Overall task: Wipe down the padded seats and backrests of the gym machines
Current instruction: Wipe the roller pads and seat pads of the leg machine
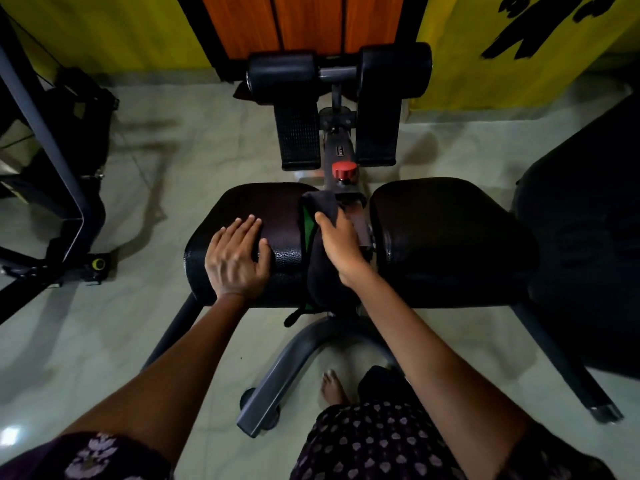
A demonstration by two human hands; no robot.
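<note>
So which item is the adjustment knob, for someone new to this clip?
Start at the two black seat pads in mid-frame. Follow the grey centre post running away between them. The knob sits on that post just beyond the pads, the only red thing in view.

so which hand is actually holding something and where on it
The right hand grips the dark grey cloth with a green patch near its upper end, bunched between the two pads. The left hand holds nothing, resting flat on the left black padded seat.

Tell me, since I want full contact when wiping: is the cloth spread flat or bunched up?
Bunched. The dark cloth hangs crumpled in the right hand, draped down the gap between the two seat pads.
</note>
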